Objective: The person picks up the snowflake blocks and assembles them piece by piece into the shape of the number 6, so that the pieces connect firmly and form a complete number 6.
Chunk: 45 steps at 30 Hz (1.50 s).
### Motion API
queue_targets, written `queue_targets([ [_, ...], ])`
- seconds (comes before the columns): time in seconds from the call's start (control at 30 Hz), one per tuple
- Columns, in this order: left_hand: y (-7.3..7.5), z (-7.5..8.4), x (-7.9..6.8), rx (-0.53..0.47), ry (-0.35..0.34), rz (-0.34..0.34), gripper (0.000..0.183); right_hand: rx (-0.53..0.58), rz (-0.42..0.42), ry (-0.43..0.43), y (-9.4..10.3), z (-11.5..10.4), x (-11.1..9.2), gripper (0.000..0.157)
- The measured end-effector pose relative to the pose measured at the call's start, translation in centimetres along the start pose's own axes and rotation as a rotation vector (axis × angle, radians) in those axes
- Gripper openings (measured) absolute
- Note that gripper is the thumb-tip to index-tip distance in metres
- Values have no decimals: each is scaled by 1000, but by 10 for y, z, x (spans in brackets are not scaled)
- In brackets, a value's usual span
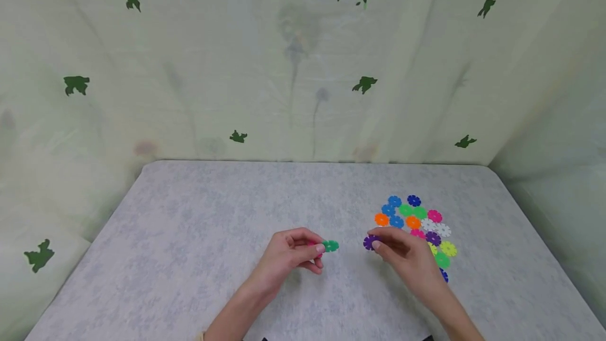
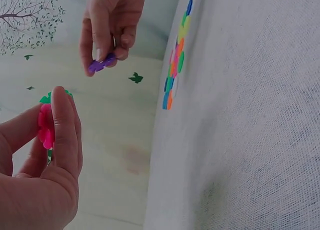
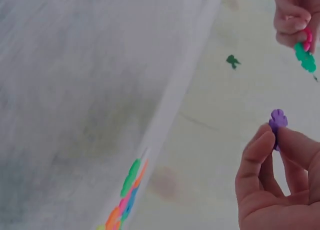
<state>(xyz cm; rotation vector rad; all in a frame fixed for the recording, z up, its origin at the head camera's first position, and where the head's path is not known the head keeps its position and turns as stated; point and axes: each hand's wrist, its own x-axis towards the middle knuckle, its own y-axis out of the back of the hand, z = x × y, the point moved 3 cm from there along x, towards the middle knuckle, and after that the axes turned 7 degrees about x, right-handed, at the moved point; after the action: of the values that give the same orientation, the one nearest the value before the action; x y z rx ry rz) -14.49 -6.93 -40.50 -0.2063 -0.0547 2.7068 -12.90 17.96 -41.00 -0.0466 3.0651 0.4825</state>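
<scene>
My left hand [image 1: 290,252] pinches a pink flower-shaped plastic disc [image 2: 46,125] that is joined to a green one [image 1: 331,246]. The green disc sticks out past the fingertips toward the right. Between thumb and fingers, my right hand [image 1: 411,258] holds a purple flower-shaped disc [image 1: 369,242] by its edge. Both hands are raised over the table, and a short gap separates the green disc from the purple one. In the right wrist view the purple disc [image 3: 278,121] stands on edge, its lower part hidden by the fingertips.
Several loose flower discs [image 1: 447,249] in blue, green, orange, pink, white, yellow and purple lie on the grey table [image 1: 189,225], beyond and beside my right hand, which hides some of them. A pale curtain [image 1: 213,67] with green leaf and bird prints hangs behind the table.
</scene>
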Motion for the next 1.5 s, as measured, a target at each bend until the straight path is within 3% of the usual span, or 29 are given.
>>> queue_targets([
  [0.17, -3, -1, 1, 10, -17, -23, 23, 62, 37, -24, -8, -7, -6, 25],
  [0.5, -7, -4, 3, 26, -23, -50, 21, 208, 27, -75, -21, -14, -10, 22],
  [0.83, -11, -3, 5, 93, -74, -112, 19, 183, -36, -63, -28, -20, -14, 17],
  [1.03, -10, -1, 3, 133, -71, -137, 21, 178, -37, -60, -32, -22, -15, 17],
  [1.23, -10, 1, -1, 168, -49, -129, 16, 187, -44, -55, -34, -24, -21, 16],
  [1.5, -10, 5, -3, 184, -71, -91, 10, 277, -3, -55, -37, -23, -25, 17],
])
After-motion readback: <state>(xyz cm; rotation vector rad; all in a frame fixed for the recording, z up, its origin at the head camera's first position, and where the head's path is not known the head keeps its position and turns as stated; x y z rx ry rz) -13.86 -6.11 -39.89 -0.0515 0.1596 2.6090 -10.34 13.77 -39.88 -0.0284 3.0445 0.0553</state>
